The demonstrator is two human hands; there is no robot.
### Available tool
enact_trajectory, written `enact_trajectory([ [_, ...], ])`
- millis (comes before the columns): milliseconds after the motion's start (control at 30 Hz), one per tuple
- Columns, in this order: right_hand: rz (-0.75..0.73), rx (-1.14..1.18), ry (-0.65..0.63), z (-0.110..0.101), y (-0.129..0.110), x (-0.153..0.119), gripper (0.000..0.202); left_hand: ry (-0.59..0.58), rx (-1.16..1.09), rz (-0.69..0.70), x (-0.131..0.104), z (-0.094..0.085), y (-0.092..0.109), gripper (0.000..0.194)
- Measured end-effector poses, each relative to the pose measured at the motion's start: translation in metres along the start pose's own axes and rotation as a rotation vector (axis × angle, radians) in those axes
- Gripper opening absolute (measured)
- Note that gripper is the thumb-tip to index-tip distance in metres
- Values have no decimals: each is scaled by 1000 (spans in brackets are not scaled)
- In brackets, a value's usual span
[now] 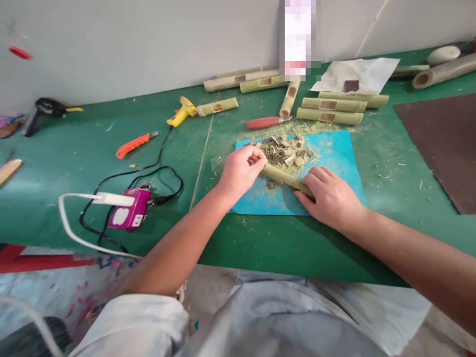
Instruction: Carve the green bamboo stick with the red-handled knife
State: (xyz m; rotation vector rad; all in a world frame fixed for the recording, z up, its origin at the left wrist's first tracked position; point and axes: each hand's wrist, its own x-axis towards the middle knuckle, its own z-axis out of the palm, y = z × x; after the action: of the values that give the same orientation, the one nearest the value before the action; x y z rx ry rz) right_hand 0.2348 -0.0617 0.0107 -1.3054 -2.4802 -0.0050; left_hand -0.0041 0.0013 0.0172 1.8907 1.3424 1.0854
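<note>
A pale green bamboo tube lies slantwise over a blue sheet. My right hand wraps round its near right end. At the far left end, the curled fingers of my left hand close on the tube; whether they also pinch something small is hidden. Just beyond the tube is a heap of bamboo chips and shavings on the sheet. Behind the sheet lies a red-handled knife, its blade pointing right.
Cut bamboo tubes with rectangular openings lie at the back. To the left are a yellow corded tool, an orange utility knife and a purple power adapter with cables. A brown sheet covers the right side.
</note>
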Motion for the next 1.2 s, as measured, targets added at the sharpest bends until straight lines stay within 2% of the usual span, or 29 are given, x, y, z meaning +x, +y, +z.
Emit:
enact_trajectory([
  [167,14,-22,32,1,-1,-2,19,63,-40,-8,9,-3,-9,3],
  [267,-14,-51,78,0,-1,-2,19,91,-87,-11,5,-7,-12,15],
  [333,-29,-58,101,-1,0,-2,19,80,-105,2,1,-9,-12,20],
  [500,-36,-43,112,-5,5,-3,21,56,-58,46,-6,-10,-10,5],
  [667,-42,-13,132,-8,7,-3,21,52,53,184,-10,-10,-8,4],
  [767,-37,6,151,-9,8,-3,21,17,51,173,-12,-11,-7,4],
  [867,-8,-25,170,-9,8,-5,20,35,48,152,-13,-9,-5,4],
  [1200,24,-118,87,-8,-7,-8,18,14,127,223,-20,-2,-7,9],
])
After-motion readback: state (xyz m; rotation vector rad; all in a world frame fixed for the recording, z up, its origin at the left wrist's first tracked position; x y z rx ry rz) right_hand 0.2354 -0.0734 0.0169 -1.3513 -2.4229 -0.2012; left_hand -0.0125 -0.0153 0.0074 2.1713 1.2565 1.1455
